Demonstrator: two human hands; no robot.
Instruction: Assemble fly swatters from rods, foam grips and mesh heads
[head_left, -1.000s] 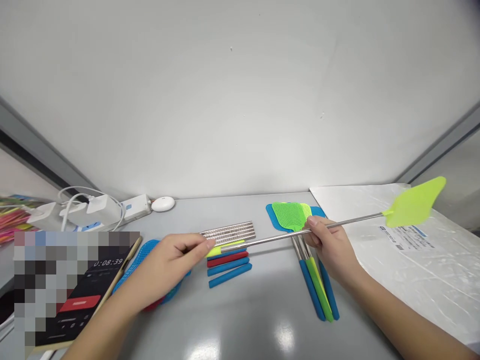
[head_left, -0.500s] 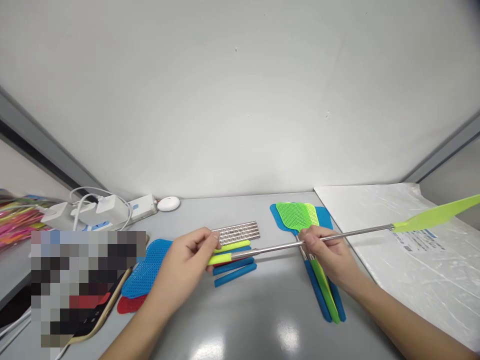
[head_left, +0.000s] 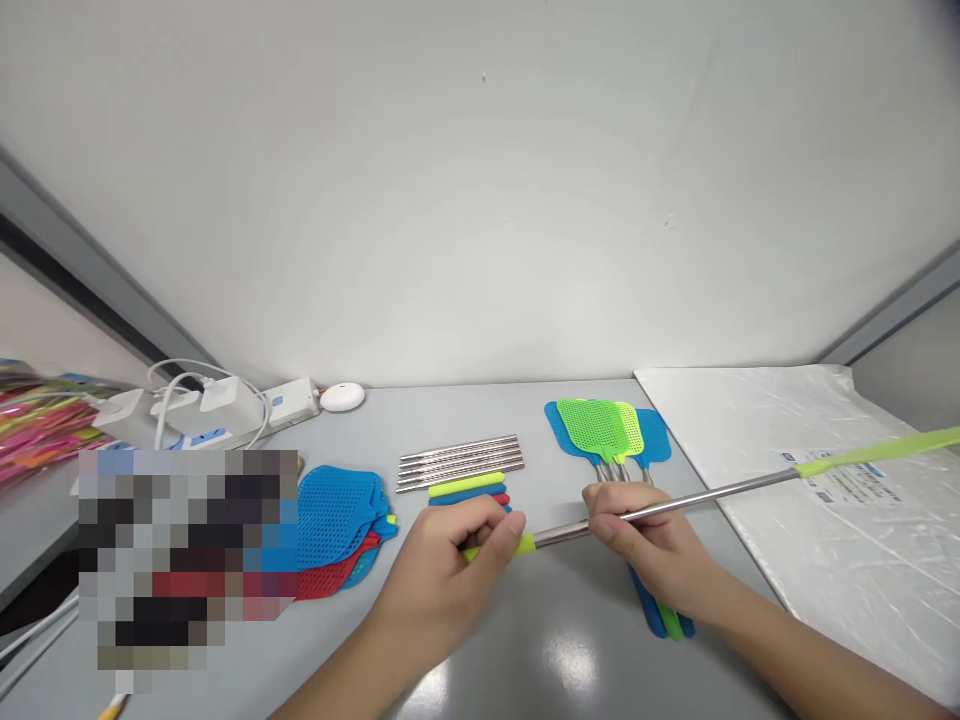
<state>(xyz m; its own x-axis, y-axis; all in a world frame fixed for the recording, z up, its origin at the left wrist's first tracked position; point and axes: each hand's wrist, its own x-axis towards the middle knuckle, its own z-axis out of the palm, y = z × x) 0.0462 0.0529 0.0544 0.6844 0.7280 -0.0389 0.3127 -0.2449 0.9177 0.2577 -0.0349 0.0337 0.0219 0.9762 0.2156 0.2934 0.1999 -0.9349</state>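
A yellow-green fly swatter (head_left: 720,492) with a metal rod is held across in front of me. My left hand (head_left: 469,560) is closed round its yellow-green grip. Further along, my right hand (head_left: 645,525) is closed on the metal rod, and the swatter's head reaches past the right edge of the picture. Behind my right hand lie several fly swatters (head_left: 592,428) in blue and green, their handles partly hidden. Several metal rods (head_left: 461,462) lie side by side beyond my left hand, with coloured grips (head_left: 466,492) just in front of them, partly covered by that hand.
Blue and red swatter heads (head_left: 337,515) are piled at left, beside a blurred-out area. Behind them stand a power strip with white chargers (head_left: 232,405) and a white oval case (head_left: 342,397). A white plastic-wrapped sheet (head_left: 825,560) covers the right side. A wall rises behind.
My left hand has moved right, bringing the grip closer to my right hand. My right hand is a little lower and now sits nearer the grip end of the rod.
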